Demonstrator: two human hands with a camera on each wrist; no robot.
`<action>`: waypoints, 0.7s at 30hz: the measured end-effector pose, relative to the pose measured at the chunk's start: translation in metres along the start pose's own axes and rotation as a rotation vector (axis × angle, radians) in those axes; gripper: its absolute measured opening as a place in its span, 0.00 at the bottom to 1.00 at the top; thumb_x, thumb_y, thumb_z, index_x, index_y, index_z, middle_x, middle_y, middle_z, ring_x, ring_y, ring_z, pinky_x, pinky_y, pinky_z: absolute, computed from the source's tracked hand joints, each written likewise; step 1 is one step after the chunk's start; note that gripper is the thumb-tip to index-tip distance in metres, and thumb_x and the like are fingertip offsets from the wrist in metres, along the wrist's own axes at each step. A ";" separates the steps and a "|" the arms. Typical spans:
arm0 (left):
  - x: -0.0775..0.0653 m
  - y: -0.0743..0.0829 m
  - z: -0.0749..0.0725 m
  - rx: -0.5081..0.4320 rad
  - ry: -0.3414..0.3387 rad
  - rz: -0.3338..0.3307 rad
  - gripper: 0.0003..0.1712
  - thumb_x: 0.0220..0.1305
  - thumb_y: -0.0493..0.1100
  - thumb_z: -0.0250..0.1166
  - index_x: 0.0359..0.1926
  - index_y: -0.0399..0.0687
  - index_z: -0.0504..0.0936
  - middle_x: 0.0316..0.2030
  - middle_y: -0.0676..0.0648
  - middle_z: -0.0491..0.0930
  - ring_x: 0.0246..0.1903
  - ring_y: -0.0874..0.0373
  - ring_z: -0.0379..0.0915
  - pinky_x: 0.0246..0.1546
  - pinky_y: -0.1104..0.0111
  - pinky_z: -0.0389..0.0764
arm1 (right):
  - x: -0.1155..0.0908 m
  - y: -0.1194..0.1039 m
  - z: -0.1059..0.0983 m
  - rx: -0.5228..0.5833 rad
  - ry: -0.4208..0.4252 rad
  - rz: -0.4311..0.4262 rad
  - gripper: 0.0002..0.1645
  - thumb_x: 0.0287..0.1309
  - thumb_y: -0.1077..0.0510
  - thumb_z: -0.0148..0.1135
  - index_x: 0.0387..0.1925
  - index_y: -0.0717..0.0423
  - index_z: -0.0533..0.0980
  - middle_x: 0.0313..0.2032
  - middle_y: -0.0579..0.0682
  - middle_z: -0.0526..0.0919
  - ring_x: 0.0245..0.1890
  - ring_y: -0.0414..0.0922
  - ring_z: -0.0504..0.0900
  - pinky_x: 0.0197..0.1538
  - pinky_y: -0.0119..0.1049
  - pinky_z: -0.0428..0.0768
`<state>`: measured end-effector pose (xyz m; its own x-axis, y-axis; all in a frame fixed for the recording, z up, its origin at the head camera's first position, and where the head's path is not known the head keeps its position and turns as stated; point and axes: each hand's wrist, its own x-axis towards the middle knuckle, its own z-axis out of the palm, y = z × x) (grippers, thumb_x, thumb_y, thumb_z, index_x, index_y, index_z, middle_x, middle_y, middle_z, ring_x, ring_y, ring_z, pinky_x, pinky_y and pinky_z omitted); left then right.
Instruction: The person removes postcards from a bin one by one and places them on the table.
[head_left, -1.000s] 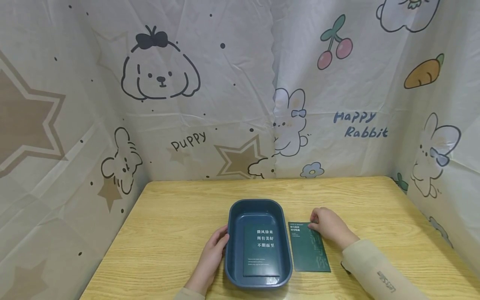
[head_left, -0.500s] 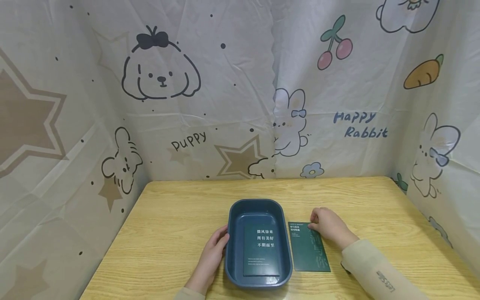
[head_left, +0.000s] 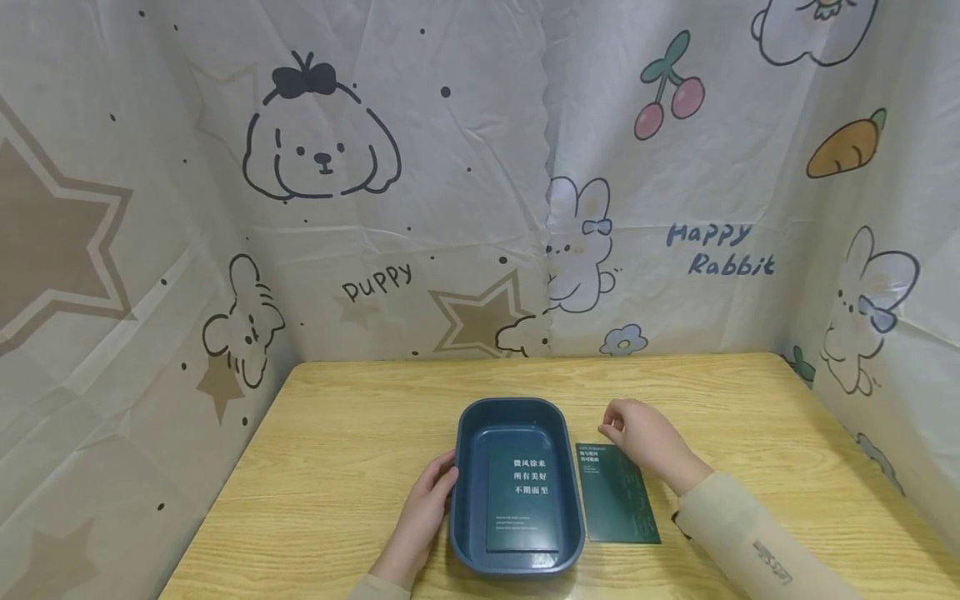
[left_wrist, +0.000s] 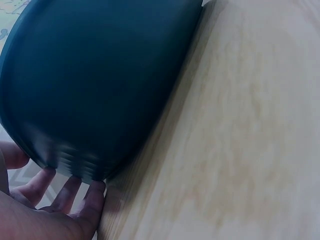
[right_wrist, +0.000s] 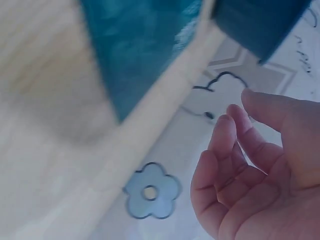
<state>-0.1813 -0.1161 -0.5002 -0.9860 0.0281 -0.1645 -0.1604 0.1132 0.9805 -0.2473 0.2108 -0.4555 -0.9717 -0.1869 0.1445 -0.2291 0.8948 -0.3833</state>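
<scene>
By the look of it, about halfway along: one of two cards inside, one outside. In the blue tray [head_left: 513,417], flat on the floor and toward the near end: a dark green card [head_left: 522,504], white writing uppermost. Out on the wooden table [head_left: 360,433], just beside the tray's right wall but not touching: a second green card [head_left: 617,504], also flat. Left over, as far as shows: only that loose one. For the tray, a place on the near half of the table, roughly midway between left and right edges, well apart from both far corners.

Against the tray's left wall: the left hand [head_left: 425,504], clasped on the side, with thumb at the rim and bent fingers against the outer face. Probably for steadying rather than lifting, given a tray flat on the wood.

Over the loose card's far right corner in the head view: the right hand [head_left: 654,442], empty, with fingers loosely bent and thumb apart from them. In the right wrist view, a visible gap between fingertips and card. Behind it, a forearm in a pale sleeve [head_left: 757,529], aslant from the near right.
</scene>
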 end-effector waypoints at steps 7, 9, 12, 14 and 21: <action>0.001 0.000 0.000 0.003 0.003 0.001 0.28 0.72 0.53 0.49 0.68 0.46 0.65 0.67 0.35 0.64 0.60 0.43 0.63 0.57 0.46 0.69 | 0.003 -0.031 -0.008 0.061 0.007 -0.060 0.07 0.57 0.56 0.64 0.26 0.51 0.76 0.21 0.45 0.74 0.19 0.41 0.68 0.24 0.37 0.71; 0.001 0.000 0.000 0.004 0.004 0.001 0.28 0.72 0.53 0.49 0.68 0.46 0.65 0.67 0.35 0.64 0.60 0.43 0.64 0.57 0.46 0.69 | 0.003 -0.040 -0.008 0.083 0.011 -0.087 0.06 0.56 0.56 0.64 0.26 0.51 0.77 0.21 0.45 0.75 0.19 0.41 0.68 0.24 0.37 0.72; 0.000 0.000 0.000 -0.002 0.002 0.003 0.28 0.72 0.53 0.49 0.67 0.46 0.66 0.67 0.35 0.65 0.60 0.44 0.64 0.57 0.46 0.69 | 0.004 -0.050 -0.005 0.120 0.004 -0.113 0.06 0.56 0.57 0.65 0.26 0.51 0.77 0.22 0.44 0.75 0.20 0.40 0.69 0.24 0.36 0.73; 0.000 0.001 0.000 -0.004 0.002 0.003 0.28 0.72 0.53 0.49 0.67 0.46 0.66 0.67 0.36 0.65 0.59 0.44 0.64 0.57 0.47 0.69 | 0.004 -0.056 -0.002 0.146 -0.004 -0.126 0.06 0.56 0.57 0.65 0.26 0.51 0.77 0.23 0.44 0.76 0.20 0.39 0.70 0.25 0.36 0.74; -0.001 0.001 -0.001 -0.008 -0.003 0.007 0.29 0.72 0.53 0.49 0.67 0.45 0.65 0.67 0.35 0.65 0.59 0.44 0.64 0.57 0.46 0.69 | 0.002 -0.074 0.013 0.169 -0.064 -0.220 0.03 0.55 0.56 0.66 0.30 0.50 0.80 0.26 0.42 0.76 0.25 0.37 0.72 0.29 0.36 0.78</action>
<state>-0.1807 -0.1166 -0.4987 -0.9869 0.0316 -0.1580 -0.1539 0.1055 0.9824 -0.2333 0.1389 -0.4385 -0.8978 -0.3994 0.1855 -0.4364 0.7502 -0.4967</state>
